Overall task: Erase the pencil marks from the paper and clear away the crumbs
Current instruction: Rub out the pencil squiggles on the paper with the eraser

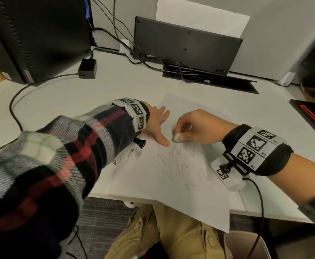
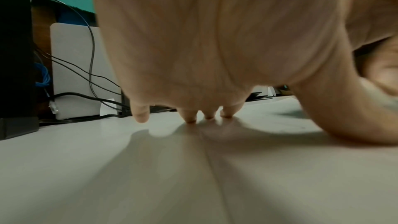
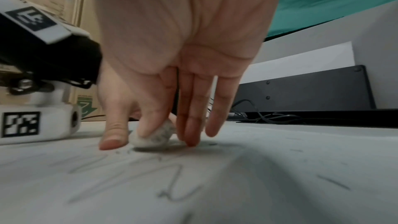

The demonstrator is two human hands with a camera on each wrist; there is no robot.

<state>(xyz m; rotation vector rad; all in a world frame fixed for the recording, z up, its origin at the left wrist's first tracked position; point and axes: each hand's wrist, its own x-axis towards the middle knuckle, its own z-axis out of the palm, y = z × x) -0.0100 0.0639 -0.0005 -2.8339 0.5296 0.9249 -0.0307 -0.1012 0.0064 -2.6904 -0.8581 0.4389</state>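
Observation:
A white sheet of paper (image 1: 186,184) lies on the desk with its near corner hanging over the front edge. Grey pencil squiggles (image 1: 173,156) cover its middle, also seen as pencil squiggles (image 3: 172,185) up close. My left hand (image 1: 160,126) lies flat with spread fingers on the paper's left part, its fingertips (image 2: 190,119) touching the surface. My right hand (image 1: 178,136) pinches a small, greyed white eraser (image 1: 175,138) against the paper beside my left thumb. The eraser (image 3: 154,136) sits under my right hand (image 3: 163,134). A few dark crumbs (image 3: 122,152) lie in front of it.
A black keyboard (image 1: 186,43) leans against the back wall above a cable slot (image 1: 209,79). A power adapter (image 1: 87,69) and its cable lie at the back left beside a black computer tower (image 1: 36,34). A dark device with a red line (image 1: 313,116) sits at the right.

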